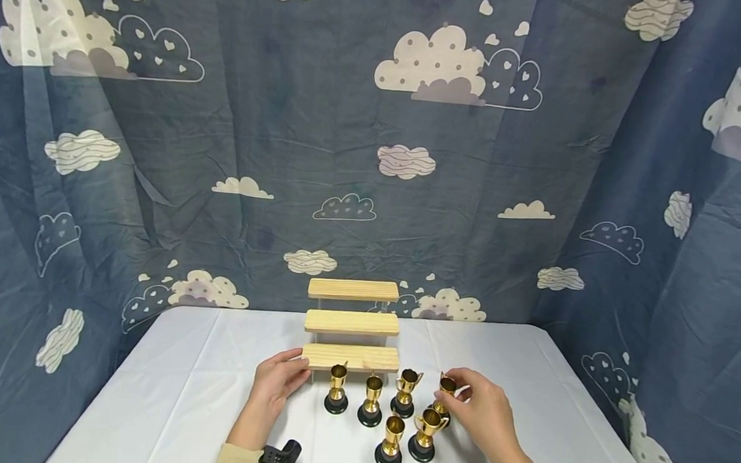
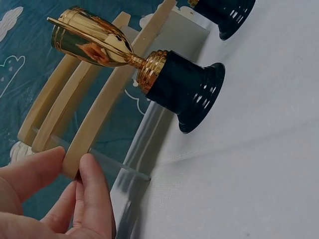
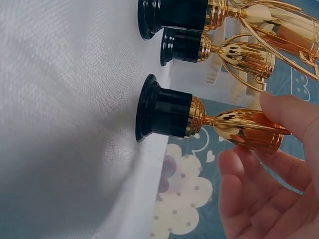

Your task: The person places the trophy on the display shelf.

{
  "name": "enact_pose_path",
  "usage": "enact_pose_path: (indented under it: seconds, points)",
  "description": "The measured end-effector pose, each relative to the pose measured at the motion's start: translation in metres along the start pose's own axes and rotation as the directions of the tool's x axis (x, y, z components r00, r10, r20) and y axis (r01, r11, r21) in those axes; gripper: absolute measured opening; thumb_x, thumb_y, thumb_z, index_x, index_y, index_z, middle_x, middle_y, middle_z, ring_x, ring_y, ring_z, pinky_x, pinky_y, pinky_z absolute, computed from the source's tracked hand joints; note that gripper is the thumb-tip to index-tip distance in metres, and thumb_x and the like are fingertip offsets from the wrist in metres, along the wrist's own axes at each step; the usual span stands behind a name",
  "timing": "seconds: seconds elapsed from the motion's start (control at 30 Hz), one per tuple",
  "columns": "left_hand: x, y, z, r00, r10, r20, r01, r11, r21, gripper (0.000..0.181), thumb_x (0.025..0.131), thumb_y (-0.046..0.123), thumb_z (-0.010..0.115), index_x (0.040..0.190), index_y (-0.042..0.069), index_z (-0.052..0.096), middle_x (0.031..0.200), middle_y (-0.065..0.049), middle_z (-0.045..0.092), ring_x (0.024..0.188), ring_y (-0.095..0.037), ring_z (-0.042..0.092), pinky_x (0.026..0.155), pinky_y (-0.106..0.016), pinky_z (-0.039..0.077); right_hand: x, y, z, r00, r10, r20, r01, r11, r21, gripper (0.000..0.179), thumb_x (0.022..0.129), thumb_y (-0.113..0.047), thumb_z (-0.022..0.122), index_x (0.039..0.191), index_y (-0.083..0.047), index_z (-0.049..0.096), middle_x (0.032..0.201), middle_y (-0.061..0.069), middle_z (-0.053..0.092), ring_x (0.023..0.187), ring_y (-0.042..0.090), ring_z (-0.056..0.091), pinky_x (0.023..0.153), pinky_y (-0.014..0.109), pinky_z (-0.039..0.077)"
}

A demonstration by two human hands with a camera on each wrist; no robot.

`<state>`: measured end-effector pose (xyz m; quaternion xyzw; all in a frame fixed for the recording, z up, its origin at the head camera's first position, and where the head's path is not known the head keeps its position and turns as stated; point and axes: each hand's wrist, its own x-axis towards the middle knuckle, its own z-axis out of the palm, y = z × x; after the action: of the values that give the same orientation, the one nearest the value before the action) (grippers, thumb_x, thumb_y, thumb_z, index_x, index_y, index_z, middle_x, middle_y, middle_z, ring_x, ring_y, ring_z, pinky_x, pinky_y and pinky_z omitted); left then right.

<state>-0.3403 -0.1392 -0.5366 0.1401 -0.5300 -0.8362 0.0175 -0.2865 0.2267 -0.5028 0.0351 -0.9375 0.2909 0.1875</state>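
Observation:
A three-tier display stand has wooden boards on clear supports; its lowest board (image 1: 350, 358) is nearest to me. My left hand (image 1: 277, 386) pinches the left end of that board between thumb and fingers, as the left wrist view also shows. With thumb and fingertips my right hand (image 1: 483, 411) holds the cup of a small gold trophy (image 3: 167, 112) on a black base, at the right of the group. The trophy is upright, its base at the white tabletop. Another trophy (image 1: 336, 388) stands just in front of the board, closest to the left hand.
Several more gold trophies, such as the front one (image 1: 389, 443), stand in loose rows between my hands. The stand's middle board (image 1: 351, 323) and top board (image 1: 353, 290) rise behind. A white cloth (image 1: 191, 391) covers the table, and a blue cloud-print curtain (image 1: 326, 128) hangs around it.

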Motion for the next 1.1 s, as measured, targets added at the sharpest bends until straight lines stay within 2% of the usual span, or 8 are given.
enact_pose_path:
  seconds: [0.23,0.47,0.77,1.1]
  points:
    - [0.0008,-0.0023,-0.0016,1.0,-0.013,-0.021,0.013,1.0,-0.008,0.049,0.084,-0.008,0.073,0.13,-0.013,0.057,0.098,-0.017,0.068,0.081,-0.019,0.069,0.079,-0.03,0.062,-0.002,0.0016,0.0015,1.0,0.005,-0.019,-0.005,1.0,0.003,0.037,0.074,-0.031,0.091,0.105,-0.021,0.074,0.084,-0.007,0.063,0.07,0.009,0.058,0.059,0.027,0.046]
    - [0.0002,-0.0045,-0.0016,1.0,0.001,0.003,-0.001,1.0,-0.019,0.048,0.085,-0.009,0.072,0.129,-0.016,0.056,0.096,-0.016,0.069,0.082,-0.019,0.07,0.078,-0.029,0.062,-0.0039,0.0015,0.0005,0.999,-0.009,-0.05,0.01,1.0,0.015,0.039,0.074,-0.029,0.091,0.107,-0.017,0.075,0.087,-0.005,0.067,0.075,0.014,0.064,0.065,0.031,0.052]
    - [0.0019,-0.0085,-0.0035,1.0,0.008,0.014,-0.008,0.999,-0.031,0.047,0.086,-0.01,0.07,0.129,-0.017,0.055,0.094,-0.015,0.07,0.082,-0.019,0.07,0.079,-0.029,0.062,-0.0043,0.0008,0.0009,0.999,0.016,-0.049,-0.016,1.0,0.012,0.036,0.073,-0.029,0.091,0.104,-0.016,0.076,0.086,-0.005,0.068,0.076,0.015,0.066,0.066,0.034,0.051]
    - [0.0042,-0.0076,-0.0051,1.0,0.017,0.026,-0.016,0.999,-0.038,0.047,0.086,-0.01,0.07,0.131,-0.016,0.055,0.097,-0.015,0.069,0.083,-0.02,0.07,0.081,-0.03,0.062,-0.0003,0.0011,-0.0004,0.997,-0.028,-0.076,0.03,0.999,0.025,0.035,0.075,-0.026,0.09,0.105,-0.017,0.075,0.087,-0.006,0.069,0.078,0.015,0.067,0.069,0.036,0.053]
